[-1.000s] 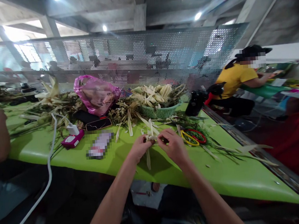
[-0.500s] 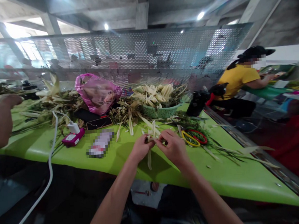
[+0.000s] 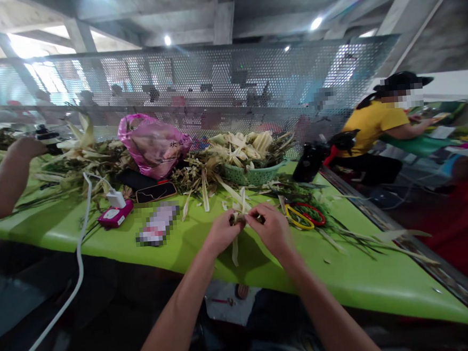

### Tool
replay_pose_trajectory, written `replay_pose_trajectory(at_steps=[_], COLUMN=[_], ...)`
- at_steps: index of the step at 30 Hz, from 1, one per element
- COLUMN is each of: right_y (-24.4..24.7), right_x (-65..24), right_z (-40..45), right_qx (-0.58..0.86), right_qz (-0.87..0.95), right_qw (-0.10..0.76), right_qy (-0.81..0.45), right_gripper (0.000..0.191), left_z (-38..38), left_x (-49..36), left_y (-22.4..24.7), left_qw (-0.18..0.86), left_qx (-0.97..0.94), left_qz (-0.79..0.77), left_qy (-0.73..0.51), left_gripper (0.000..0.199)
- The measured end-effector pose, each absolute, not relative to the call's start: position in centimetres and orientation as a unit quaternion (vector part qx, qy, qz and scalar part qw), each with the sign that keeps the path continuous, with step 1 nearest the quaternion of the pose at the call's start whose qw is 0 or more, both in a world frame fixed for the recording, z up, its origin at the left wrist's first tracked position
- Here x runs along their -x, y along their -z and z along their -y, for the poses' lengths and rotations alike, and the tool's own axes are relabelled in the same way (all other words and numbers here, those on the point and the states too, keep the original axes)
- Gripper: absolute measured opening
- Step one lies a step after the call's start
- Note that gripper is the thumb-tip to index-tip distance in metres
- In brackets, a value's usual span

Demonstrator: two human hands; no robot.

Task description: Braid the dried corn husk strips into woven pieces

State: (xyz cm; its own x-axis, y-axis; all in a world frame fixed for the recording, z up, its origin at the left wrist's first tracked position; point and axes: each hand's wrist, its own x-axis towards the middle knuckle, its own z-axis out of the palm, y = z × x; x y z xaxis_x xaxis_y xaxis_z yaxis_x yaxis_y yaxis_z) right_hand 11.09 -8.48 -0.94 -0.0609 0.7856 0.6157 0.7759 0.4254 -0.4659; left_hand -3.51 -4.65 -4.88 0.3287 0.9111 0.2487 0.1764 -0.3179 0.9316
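Places by the green basket on the bench; front = our side.

Far left of basket: a co-worker's arm reaches over the bench; we read no lettering there.

Front-left of basket: magenta power block with a white plug in it; markings too small to make out.

Left of basket: pink bag, the only writing we can read. Dark characters on its right side: the first reads 欢, the next is distorted by the creases. In front of the bag, a phone; its face is blurred out, so no text or brand recorded.

In front of basket, slightly left: our left hand, grip clamped on the pale leaf strip. The strip is between our hands, one end hanging below them. In our judgement this side should act as the anchor: firm at the fold, without crushing the fibre.

In front of basket, slightly right: our right hand, grip pinched together on the strip's right side. We advise short, even pulls close to the anchor, fingertips near each other, since dry leaf may split along its grain.

Front-right of basket: scissors, red and yellow handles; no brand legible.
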Motion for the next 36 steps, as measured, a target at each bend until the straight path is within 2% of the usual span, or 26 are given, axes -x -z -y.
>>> replay_pose_trajectory(at_steps=[7, 14, 17, 22, 26, 31, 36], right_y=[0.9, 1.5, 1.5, 1.7, 1.4, 1.0, 0.6], right_x=[-11.2, -10.2, -9.9, -10.4, -11.2, -12.1, -12.1], right_z=[8.3, 8.6, 8.6, 8.4, 8.2, 7.8, 7.9], right_qx=[0.539, 0.567, 0.561, 0.548, 0.512, 0.483, 0.482], right_qz=[0.73, 0.712, 0.713, 0.712, 0.732, 0.754, 0.77], right_qw=[0.418, 0.406, 0.411, 0.436, 0.448, 0.431, 0.405], right_qy=[-0.026, 0.086, 0.091, 0.05, -0.028, -0.107, -0.102], right_gripper=[0.016, 0.014, 0.014, 0.016, 0.014, 0.015, 0.016], left_z=[5.0, 5.0, 4.9, 4.9, 4.8, 5.1, 5.2], left_x=[3.4, 3.5, 3.6, 3.5, 3.5, 3.5, 3.5], left_y=[4.8, 4.9, 4.9, 4.9, 4.8, 4.5, 4.3], left_qw=[0.391, 0.414, 0.416, 0.403, 0.406, 0.419, 0.426], left_qx=[-0.712, -0.696, -0.692, -0.699, -0.691, -0.694, -0.709], left_qz=[-0.404, -0.398, -0.403, -0.411, -0.424, -0.406, -0.38], left_qy=[-0.422, -0.431, -0.431, -0.424, -0.422, -0.422, -0.414], left_gripper=[0.01, 0.009, 0.009, 0.007, 0.01, 0.01, 0.006])
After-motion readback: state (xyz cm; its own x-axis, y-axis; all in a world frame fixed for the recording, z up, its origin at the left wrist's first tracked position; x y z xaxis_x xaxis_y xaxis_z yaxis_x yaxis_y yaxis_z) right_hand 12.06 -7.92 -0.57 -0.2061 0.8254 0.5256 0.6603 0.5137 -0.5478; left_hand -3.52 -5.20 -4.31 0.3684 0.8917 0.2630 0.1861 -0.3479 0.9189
